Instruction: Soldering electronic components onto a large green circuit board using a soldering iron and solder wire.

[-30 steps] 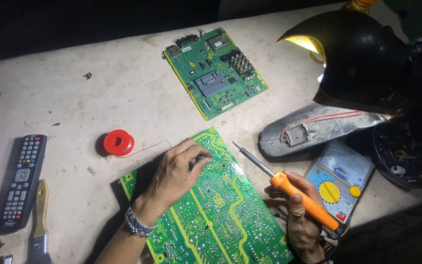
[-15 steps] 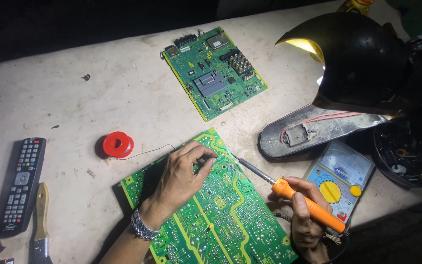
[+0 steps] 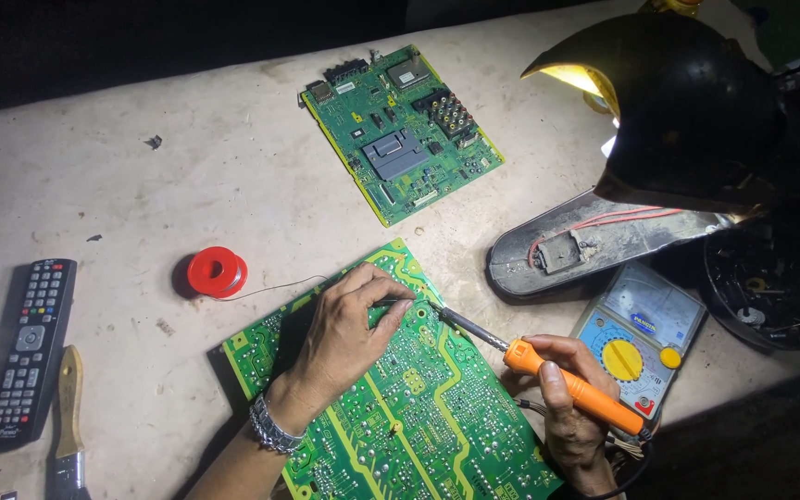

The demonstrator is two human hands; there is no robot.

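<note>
A large green circuit board (image 3: 418, 417) lies solder side up near the table's front edge. My left hand (image 3: 349, 329) rests on it, fingertips pinching a thin solder wire that runs back to a red solder spool (image 3: 217, 272). My right hand (image 3: 571, 417) grips an orange-handled soldering iron (image 3: 567, 384). Its metal tip touches the board just right of my left fingertips.
A second green circuit board (image 3: 400, 130) lies farther back. A black desk lamp (image 3: 687, 102) hangs over the right side. Below it lie an open grey casing (image 3: 594, 245) and a multimeter (image 3: 636, 338). A remote control (image 3: 30, 347) and a wooden-handled brush (image 3: 68, 417) lie at left.
The soldering iron has swung down and left until its tip meets the board at my left fingertips. My left hand has stayed on the board.
</note>
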